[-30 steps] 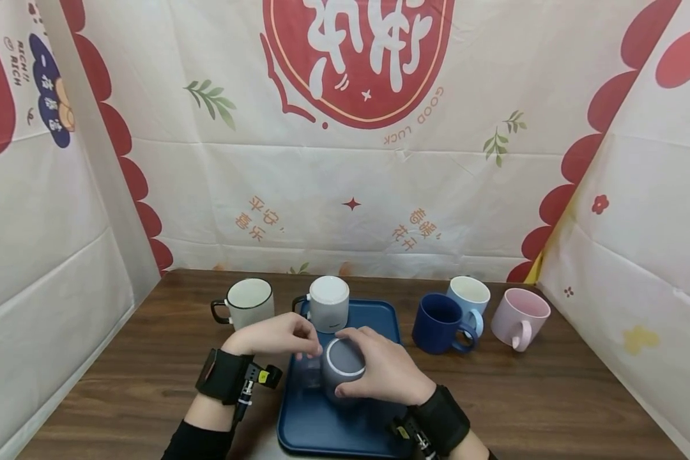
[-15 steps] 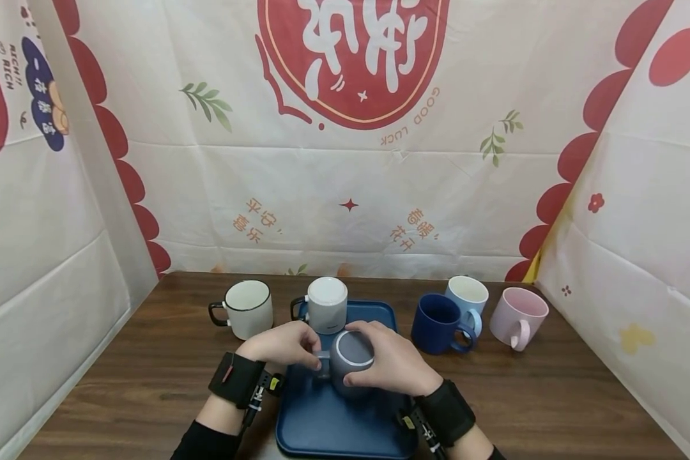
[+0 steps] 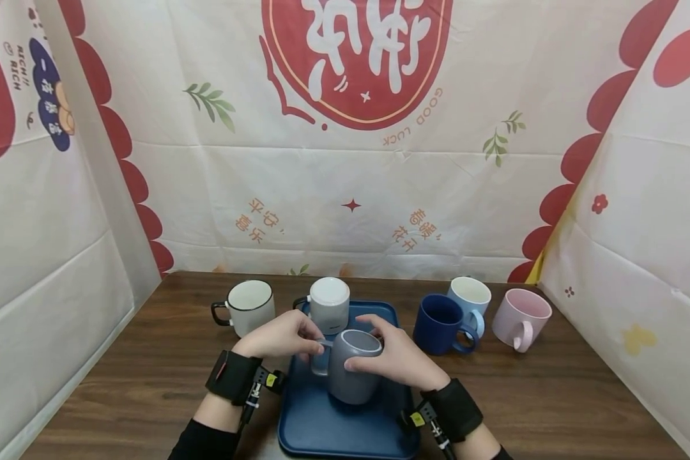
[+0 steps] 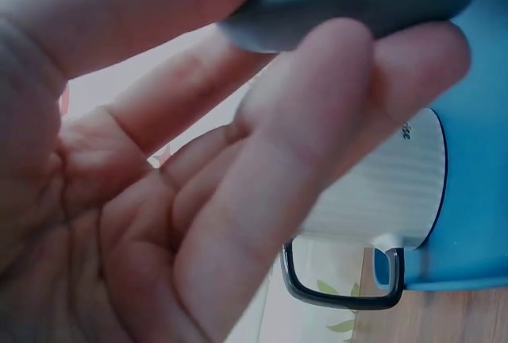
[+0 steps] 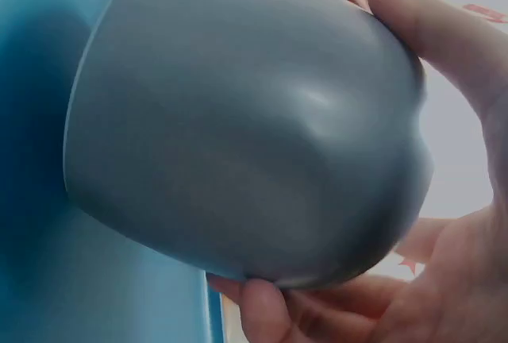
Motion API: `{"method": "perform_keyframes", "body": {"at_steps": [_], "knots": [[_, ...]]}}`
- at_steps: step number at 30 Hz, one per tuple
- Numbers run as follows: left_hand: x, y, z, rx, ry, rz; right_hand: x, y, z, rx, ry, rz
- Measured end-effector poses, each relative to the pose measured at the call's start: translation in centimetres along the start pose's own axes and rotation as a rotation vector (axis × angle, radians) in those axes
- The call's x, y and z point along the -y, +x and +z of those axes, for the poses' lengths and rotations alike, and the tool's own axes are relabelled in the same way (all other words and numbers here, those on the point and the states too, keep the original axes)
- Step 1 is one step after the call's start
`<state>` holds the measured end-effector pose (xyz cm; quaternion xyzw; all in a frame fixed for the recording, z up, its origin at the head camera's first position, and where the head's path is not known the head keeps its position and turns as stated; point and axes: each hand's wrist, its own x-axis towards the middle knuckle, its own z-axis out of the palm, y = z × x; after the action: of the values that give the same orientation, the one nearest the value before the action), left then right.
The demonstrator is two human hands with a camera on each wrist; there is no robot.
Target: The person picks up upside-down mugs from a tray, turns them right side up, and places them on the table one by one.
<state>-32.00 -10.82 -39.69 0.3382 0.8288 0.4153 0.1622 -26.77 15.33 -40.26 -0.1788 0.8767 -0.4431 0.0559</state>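
Observation:
An upside-down grey mug (image 3: 353,377) is held close over a dark blue tray (image 3: 299,431), its base facing up. My right hand (image 3: 399,358) grips the mug near its base, thumb on one side and fingers on the other, as the right wrist view shows with the mug's grey wall (image 5: 238,121). My left hand (image 3: 282,335) pinches the handle (image 3: 320,365), which lies at the mug's left. In the left wrist view the grey handle (image 4: 373,1) passes between the fingers. Behind it on the tray stands an upside-down white mug (image 3: 329,306) with a black handle.
A white mug with a black rim (image 3: 251,310) stands upright left of the tray. To the right, a navy mug (image 3: 437,326), a light blue mug (image 3: 470,297) and a pink mug (image 3: 520,316) stand on the wooden table (image 3: 529,396). Printed cloth (image 3: 351,172) walls enclose it.
My left hand has come from beside the mug to pinch its handle. The mug has moved slightly right and its side now shows more, with the right hand still round its base.

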Motion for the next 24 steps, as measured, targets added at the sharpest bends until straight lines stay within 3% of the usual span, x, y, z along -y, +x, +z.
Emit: {"method": "perform_keyframes", "body": {"at_steps": [6, 13, 24], "knots": [[-0.08, 0.09, -0.31, -0.026, -0.042, 0.022, 0.20, 0.16, -0.17, -0.025, 0.103, 0.081], [-0.44, 0.11, -0.12, -0.042, -0.047, 0.039, 0.49, 0.15, -0.35, -0.070, 0.128, 0.119], [-0.76, -0.12, -0.04, -0.119, -0.086, 0.045, 0.70, -0.08, -0.48, -0.140, 0.142, 0.087]]}}
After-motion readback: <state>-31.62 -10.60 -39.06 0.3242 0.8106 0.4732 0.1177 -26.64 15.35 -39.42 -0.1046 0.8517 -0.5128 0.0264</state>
